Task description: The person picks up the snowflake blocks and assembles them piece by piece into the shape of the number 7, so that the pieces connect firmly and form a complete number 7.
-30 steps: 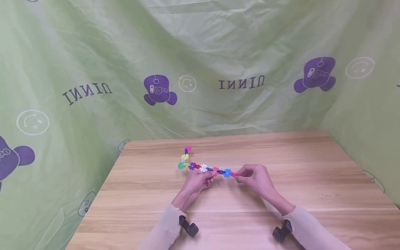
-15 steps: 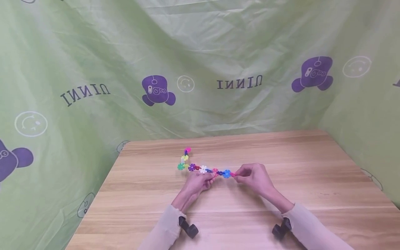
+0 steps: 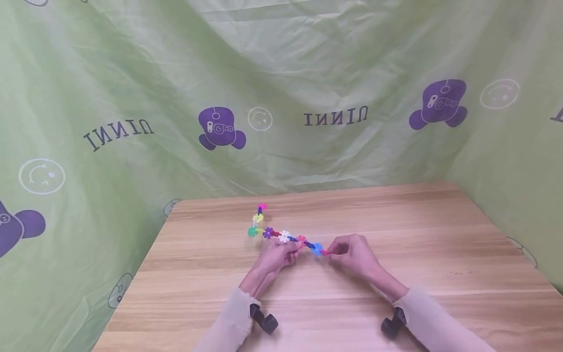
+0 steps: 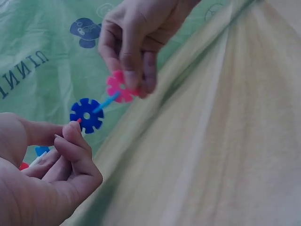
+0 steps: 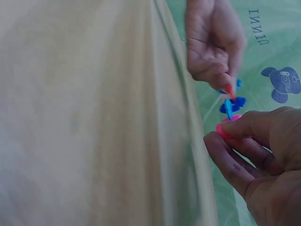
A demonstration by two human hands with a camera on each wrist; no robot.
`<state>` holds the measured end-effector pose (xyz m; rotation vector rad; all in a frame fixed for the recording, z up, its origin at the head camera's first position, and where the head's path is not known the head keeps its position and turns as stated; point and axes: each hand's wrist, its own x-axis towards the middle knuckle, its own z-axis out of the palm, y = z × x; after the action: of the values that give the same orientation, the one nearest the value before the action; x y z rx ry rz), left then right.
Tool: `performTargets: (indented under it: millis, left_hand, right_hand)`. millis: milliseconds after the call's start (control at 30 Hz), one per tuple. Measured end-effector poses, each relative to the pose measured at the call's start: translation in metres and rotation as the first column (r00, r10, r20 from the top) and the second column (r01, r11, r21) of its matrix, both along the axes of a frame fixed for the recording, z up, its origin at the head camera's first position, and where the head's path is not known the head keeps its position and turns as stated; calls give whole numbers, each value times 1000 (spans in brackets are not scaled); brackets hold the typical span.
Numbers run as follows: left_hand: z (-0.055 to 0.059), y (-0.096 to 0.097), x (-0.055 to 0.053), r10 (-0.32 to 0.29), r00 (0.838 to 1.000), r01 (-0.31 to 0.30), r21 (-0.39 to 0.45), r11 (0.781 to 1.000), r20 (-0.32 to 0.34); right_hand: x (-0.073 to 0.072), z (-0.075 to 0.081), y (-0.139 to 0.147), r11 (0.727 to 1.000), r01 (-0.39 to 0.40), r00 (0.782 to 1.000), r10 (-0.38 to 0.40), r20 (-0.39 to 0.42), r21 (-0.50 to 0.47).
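Observation:
A chain of slotted, flower-shaped plastic snowflake discs (image 3: 268, 232) in several colours is held up over the table and bends away at its left end. My left hand (image 3: 274, 255) pinches a coral-red disc (image 3: 301, 240) partway along it. At the chain's right end, my right hand (image 3: 357, 254) pinches a pink disc (image 4: 120, 86) between thumb and fingertips. A light-blue disc (image 3: 317, 249) and a dark-blue disc (image 4: 86, 116) link the stretch between the two hands. In the right wrist view the pink disc is partly covered by the right fingers.
The wooden table (image 3: 440, 234) extends beneath both hands. A green cloth (image 3: 281, 161) with purple figures hangs behind it and along the sides. Black wrist cameras sit at both sleeves.
My right hand has lowered slightly, and the chain's right end now dips. The far left end of the chain has risen a little. Both hands keep their pinch.

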<state>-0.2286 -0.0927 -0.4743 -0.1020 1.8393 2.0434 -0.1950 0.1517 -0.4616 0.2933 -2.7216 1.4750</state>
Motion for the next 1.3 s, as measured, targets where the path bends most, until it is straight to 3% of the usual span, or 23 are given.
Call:
performTargets:
  millis: [267,533,667,900,1133,1300]
  left_hand:
    - [9,-3,-5,3,1000,-4,-35,999,-15]
    - [10,-5,-7,-5,1000,5,-38,999,-3]
    - [9,-9,-8,-28,1000,28,-30,999,13]
    - [11,-16,-8,-98,995,98,-59,993,-1]
    - [15,-19,-9,-181,983,179,-86,980,-23]
    - [14,-17,-7,-299,953,293,-109,950,-43]
  right_hand:
    - [-3,-3,-4,999,48,999,-48,6,-18]
    - [-5,-2,-3,999,20,1000,-20,0,-27]
    - [-5,-1,-1,999,-30,999,30,15,-14]
    - [-3,-1,11,983,-184,981,183,64,22]
    - [-5,2,20,982,-187,981,185,49,38]
    - [-8,7,20,984,-176,984,175,45,28]
